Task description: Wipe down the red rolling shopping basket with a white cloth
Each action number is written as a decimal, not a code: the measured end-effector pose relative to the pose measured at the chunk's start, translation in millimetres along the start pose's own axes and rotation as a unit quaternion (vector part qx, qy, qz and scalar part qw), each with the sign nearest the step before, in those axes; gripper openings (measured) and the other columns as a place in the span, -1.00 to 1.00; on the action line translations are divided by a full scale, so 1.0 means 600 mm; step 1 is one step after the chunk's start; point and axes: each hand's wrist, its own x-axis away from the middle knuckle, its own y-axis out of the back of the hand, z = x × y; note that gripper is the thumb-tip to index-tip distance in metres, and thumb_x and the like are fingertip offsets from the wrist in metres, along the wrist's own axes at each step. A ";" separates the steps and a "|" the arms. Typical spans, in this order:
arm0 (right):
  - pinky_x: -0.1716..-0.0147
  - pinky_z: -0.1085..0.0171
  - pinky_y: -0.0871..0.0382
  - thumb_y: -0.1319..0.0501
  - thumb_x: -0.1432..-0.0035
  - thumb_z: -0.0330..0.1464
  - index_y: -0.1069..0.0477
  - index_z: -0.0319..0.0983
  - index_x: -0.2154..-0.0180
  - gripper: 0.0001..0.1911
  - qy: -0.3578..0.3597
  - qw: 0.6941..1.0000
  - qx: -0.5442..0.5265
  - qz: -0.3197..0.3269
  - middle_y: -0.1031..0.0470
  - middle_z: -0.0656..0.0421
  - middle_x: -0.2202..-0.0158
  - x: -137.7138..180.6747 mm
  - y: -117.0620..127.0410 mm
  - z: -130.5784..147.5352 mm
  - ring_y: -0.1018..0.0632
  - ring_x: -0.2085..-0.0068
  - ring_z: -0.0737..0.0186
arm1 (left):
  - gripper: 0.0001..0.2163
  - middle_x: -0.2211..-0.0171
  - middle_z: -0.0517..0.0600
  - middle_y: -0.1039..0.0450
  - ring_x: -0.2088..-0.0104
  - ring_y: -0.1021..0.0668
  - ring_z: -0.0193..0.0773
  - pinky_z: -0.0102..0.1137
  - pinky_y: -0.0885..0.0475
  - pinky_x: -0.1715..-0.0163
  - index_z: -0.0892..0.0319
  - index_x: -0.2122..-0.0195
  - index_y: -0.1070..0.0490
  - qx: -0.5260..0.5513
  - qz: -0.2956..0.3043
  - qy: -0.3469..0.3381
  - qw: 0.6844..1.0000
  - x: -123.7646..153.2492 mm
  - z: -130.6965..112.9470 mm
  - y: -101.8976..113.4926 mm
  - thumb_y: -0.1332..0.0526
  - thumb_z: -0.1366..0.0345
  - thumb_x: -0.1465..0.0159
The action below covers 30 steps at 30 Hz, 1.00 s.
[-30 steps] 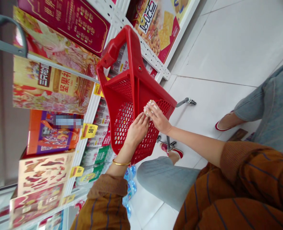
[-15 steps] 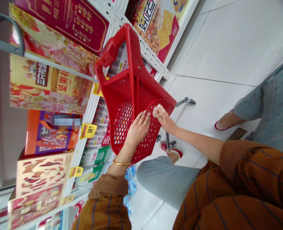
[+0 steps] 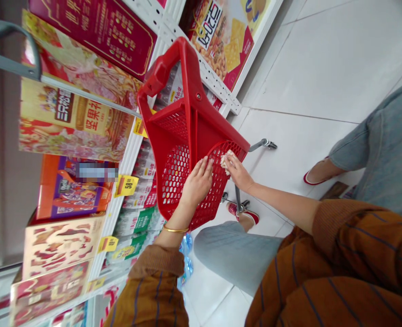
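A red plastic shopping basket (image 3: 205,122) with perforated walls stands tilted in front of me, with a long metal pull handle (image 3: 88,96) and grey wheeled legs (image 3: 262,144). My left hand (image 3: 198,180), with a gold bangle at the wrist, lies on the basket, its fingers stretched out and close together; its thumb is hidden. Pinched in my right hand (image 3: 239,172) is a crumpled white cloth or tissue (image 3: 227,161), pressed against the basket's perforated side. The cloth is partly covered by the fingers.
Shelves of boxed snacks (image 3: 61,109) run along the left, with yellow price tags (image 3: 126,185) on the white shelf edge (image 3: 114,211). Bottled drinks (image 3: 141,222) sit below. White floor tiles (image 3: 323,68) spread to the right. My feet are beside the basket.
My right hand has shifted slightly right and down along the basket's side with the white cloth. My left hand stays in place on the basket. The view has moved a little.
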 end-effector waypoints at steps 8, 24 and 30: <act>-0.34 0.01 -0.08 0.15 -0.38 -0.42 -0.04 -0.24 -0.32 -0.49 0.043 0.998 -0.045 -0.028 -0.21 -0.03 -0.27 -0.059 0.012 0.084 -0.12 -0.36 0.16 | -0.58 -0.28 0.23 -0.17 -0.33 -0.14 -0.08 -0.20 -0.07 -0.34 0.47 -0.21 -0.23 -0.007 -0.002 -0.002 1.000 0.012 0.001 -0.003 0.09 0.45 -0.36; -0.35 0.01 -0.08 0.13 -0.37 -0.52 0.41 -0.10 -0.37 -0.33 0.144 0.989 0.031 -0.025 0.02 0.04 -0.39 -0.069 0.000 0.083 0.08 -0.41 0.17 | -0.59 -0.23 0.22 -0.27 -0.31 -0.21 -0.12 -0.18 -0.11 -0.33 0.44 -0.19 -0.28 -0.003 -0.057 0.020 0.998 0.028 0.016 -0.019 0.06 0.46 -0.36; -0.34 0.00 -0.13 0.12 -0.36 -0.54 0.34 -0.08 -0.37 -0.33 0.137 0.989 0.052 0.000 -0.06 0.03 -0.36 -0.036 0.004 0.045 0.02 -0.40 0.18 | -0.58 -0.28 0.23 -0.17 -0.32 -0.19 -0.09 -0.15 -0.09 -0.34 0.45 -0.22 -0.23 0.014 -0.051 0.027 0.998 0.028 0.008 -0.021 0.07 0.45 -0.36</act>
